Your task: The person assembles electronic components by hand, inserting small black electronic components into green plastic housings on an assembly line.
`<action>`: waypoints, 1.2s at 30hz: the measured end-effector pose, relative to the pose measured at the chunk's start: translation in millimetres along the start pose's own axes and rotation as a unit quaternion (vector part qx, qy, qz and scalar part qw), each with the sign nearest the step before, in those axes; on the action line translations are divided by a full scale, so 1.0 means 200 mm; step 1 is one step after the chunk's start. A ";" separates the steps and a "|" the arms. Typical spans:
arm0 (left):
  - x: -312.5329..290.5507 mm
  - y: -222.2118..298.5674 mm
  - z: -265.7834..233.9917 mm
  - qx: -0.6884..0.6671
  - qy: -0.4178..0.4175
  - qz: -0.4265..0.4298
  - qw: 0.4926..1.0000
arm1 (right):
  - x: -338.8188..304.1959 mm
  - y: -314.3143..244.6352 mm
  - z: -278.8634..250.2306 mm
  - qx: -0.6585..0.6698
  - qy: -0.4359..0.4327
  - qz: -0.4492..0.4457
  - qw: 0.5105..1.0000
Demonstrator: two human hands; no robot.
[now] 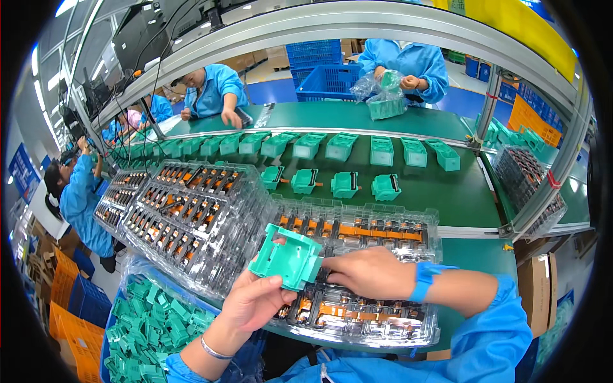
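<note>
At eight o'clock from our work, loose green pieces (156,329) lie heaped. Our left hand (260,300) grasps a green housing (288,263), just below mid-view; at its three o'clock our right hand (370,274) curls its fingers, whether around anything we cannot tell. Beneath sits a clear tray (421,333); at one o'clock, four similar housings (345,185) line the belt (447,191), a co-worker (418,60) beyond.

Green housing (290,258): moulded plastic, smooth, with a soft satin sheen. Trays (246,252): thin clear plastic, highly glossy. Orange strips (382,233): smooth, film-like. Conveyor belt (447,201): smooth, with a low sheen. Overhead beam (338,18): silvery metal, dull satin. Bracelet (214,349): shiny metal. Sleeve (488,325): creased blue cloth, mostly matt. Carton (534,297): matt brown cardboard.
</note>
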State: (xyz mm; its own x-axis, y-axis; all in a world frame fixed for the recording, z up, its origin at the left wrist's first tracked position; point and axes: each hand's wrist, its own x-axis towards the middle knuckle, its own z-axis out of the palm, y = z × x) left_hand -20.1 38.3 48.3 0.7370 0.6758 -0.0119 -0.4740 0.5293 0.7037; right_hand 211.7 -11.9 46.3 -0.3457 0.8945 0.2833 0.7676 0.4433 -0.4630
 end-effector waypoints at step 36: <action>0.21 -0.05 -0.01 0.424 0.082 0.016 0.902 | 0.04 -0.04 -0.15 0.225 0.137 0.057 0.963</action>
State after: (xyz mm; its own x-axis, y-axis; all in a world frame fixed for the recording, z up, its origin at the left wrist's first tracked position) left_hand 14.2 62.4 39.8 0.6148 0.7878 -0.0377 0.0958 -0.0272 0.9950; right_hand 219.5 -10.8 77.5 -0.0702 0.9177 0.3909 0.4596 0.3776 -0.8039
